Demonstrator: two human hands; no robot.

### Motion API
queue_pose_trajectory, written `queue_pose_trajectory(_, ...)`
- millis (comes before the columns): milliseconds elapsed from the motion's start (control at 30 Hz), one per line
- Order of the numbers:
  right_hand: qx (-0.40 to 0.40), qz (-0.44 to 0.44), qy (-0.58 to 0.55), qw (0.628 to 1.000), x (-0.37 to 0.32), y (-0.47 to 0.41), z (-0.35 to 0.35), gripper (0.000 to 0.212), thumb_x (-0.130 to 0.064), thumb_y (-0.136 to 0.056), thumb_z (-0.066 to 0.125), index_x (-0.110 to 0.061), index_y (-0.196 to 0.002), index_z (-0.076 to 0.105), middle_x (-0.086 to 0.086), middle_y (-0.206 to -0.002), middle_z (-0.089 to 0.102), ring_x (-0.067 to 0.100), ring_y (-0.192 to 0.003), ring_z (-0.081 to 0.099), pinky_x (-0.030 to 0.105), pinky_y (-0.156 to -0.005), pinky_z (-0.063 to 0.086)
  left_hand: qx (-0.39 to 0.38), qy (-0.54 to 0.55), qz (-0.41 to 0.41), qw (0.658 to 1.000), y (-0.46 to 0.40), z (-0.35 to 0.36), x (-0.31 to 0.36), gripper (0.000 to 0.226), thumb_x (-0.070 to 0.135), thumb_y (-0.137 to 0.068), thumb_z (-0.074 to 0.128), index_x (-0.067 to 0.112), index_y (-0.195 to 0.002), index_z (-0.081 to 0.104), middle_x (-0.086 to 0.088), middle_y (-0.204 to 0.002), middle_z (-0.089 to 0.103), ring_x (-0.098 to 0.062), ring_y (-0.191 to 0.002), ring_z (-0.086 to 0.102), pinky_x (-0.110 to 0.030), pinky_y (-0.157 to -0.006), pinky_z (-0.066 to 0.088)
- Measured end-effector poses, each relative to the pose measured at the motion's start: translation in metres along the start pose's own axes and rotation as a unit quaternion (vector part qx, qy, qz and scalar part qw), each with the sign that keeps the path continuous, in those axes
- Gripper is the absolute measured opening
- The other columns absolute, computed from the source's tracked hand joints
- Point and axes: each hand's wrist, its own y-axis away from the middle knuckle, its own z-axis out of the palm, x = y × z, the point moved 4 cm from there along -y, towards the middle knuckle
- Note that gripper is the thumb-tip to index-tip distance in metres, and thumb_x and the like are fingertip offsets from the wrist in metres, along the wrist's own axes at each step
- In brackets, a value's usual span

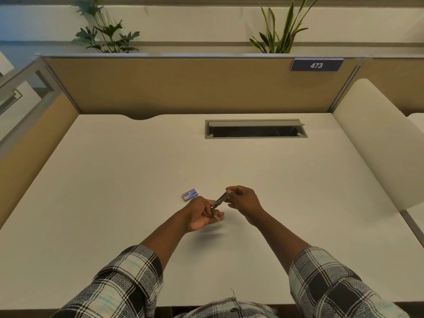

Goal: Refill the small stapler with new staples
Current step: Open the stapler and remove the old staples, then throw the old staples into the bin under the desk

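So I've got the small stapler point(220, 200) pinched at both ends above the desk point(137, 171): right hand point(243, 199) curled round the far end, left hand point(202, 213) fingers on the near end. It runs diagonally between them. Staple box point(190, 194) sits just beyond-left of my left fingers.

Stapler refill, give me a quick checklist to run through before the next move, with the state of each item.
1. Stapler held by both hands: ok, left hand and right hand grip its ends.
2. Stapler lifted off the desk: ok.
3. Staple box close by: ok, on the desk beside the left hand.
4. Box open: cannot tell.
5. Stapler tray open: cannot tell, too small.
6. Staples in hand: cannot tell.
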Motion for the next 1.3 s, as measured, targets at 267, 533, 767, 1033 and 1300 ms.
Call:
queue_pose_trajectory(267,-0.005,0.037,0.010,0.999,0.005,-0.004,0.000,0.017,-0.007,-0.092,0.059,0.001,-0.104,0.067,0.014,-0.089,0.068,0.019,-0.072,0.066,0.030,-0.073,0.056,0.069,-0.052,0.090,0.992,-0.009,-0.002,0.005,0.033,-0.024,-0.084,0.038,-0.007,-0.104,0.059,-0.023,-0.103,0.062,-0.031,-0.097,0.062,-0.034,-0.090,0.055)
queue_pose_trajectory(533,-0.090,0.155,0.016,0.984,0.011,-0.006,0.006,0.039,-0.016,-0.081,0.073,-0.018,-0.113,0.051,0.011,-0.105,0.072,0.023,-0.082,0.073,0.036,-0.070,0.060,0.147,-0.142,0.171,0.964,-0.018,-0.009,0.017,0.022,-0.012,-0.083,0.060,0.008,-0.091,0.062,-0.018,-0.098,0.067,-0.022,-0.079,0.069,-0.030,-0.064,0.062)
queue_pose_trajectory(767,-0.028,0.028,0.157,0.987,0.005,-0.029,0.000,0.049,-0.001,-0.069,0.080,-0.013,-0.110,0.057,0.006,-0.097,0.062,0.023,-0.079,0.067,0.038,-0.076,0.061,0.195,-0.367,0.243,0.877,-0.030,-0.014,0.036,0.037,0.000,-0.073,0.075,0.014,-0.105,0.060,-0.001,-0.093,0.065,-0.017,-0.081,0.065,-0.031,-0.064,0.058)
queue_pose_trajectory(1033,0.034,-0.033,0.329,0.943,0.008,-0.060,-0.002,0.040,-0.011,-0.070,0.075,-0.014,-0.107,0.062,0.010,-0.108,0.062,0.021,-0.089,0.056,0.025,-0.070,0.042,0.223,-0.554,0.214,0.773,-0.054,-0.024,0.032,0.021,0.008,-0.080,0.062,0.012,-0.101,0.060,-0.004,-0.095,0.060,-0.021,-0.093,0.058,-0.032,-0.090,0.046)
queue_pose_trajectory(1300,0.023,-0.001,0.403,0.915,0.026,-0.070,-0.006,0.057,-0.027,-0.071,0.076,-0.021,-0.122,0.052,0.005,-0.117,0.047,0.025,-0.103,0.057,0.030,-0.077,0.045,0.229,-0.598,0.217,0.737,-0.072,-0.014,0.024,0.020,0.022,-0.084,0.067,0.008,-0.098,0.064,-0.011,-0.107,0.060,-0.026,-0.099,0.060,-0.034,-0.079,0.046)
